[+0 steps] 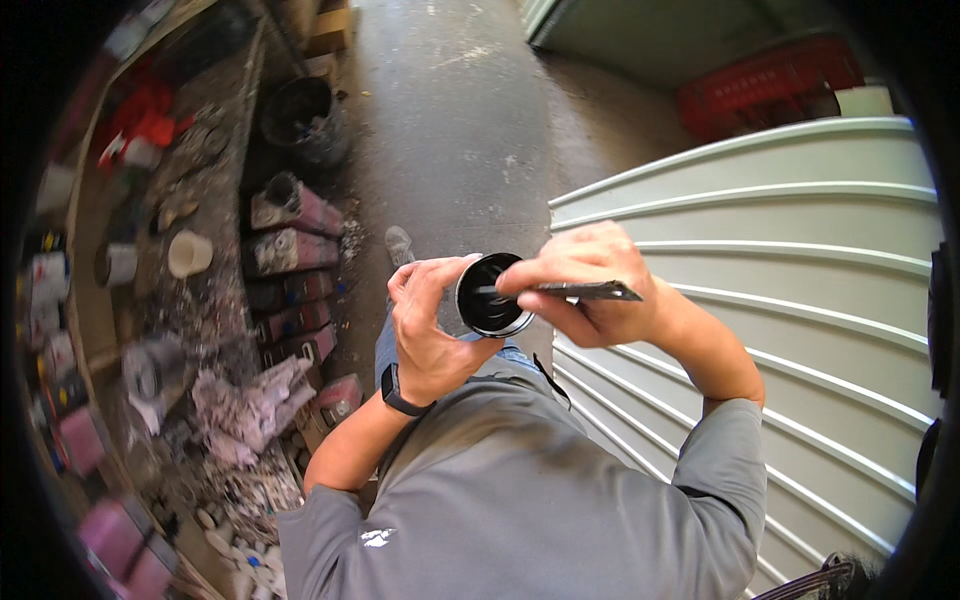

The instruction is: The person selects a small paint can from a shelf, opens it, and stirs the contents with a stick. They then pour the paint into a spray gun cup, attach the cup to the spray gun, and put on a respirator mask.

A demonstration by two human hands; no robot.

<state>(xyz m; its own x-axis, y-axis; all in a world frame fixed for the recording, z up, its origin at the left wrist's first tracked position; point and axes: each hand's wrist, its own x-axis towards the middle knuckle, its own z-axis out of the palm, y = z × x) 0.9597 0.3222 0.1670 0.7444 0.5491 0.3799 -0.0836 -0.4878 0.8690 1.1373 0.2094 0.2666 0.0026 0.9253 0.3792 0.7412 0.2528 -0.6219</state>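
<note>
Held in front of the body is a round metal can (469, 300) with a dark, glossy inside. My left hand (431, 330) is wrapped around the can's left and lower side, with a black watch on the wrist. At the can's right side, my right hand (592, 277) grips a dark-stained flat stick or blade (600, 290) between thumb and fingers. One end of this tool reaches into the can; its other end points right, past the fingers. The fingertips are over the can's rim. How much liquid the can holds cannot be told.
At the left, a stained workbench (217, 300) bears a cream cup (190, 253) and crumpled paper (247, 405). Beneath it are pink-sided metal cans (300, 250) and a black bucket (304, 120). Ribbed pale metal panelling (787, 217) stands close on the right. A red object (772, 86) lies beyond it.
</note>
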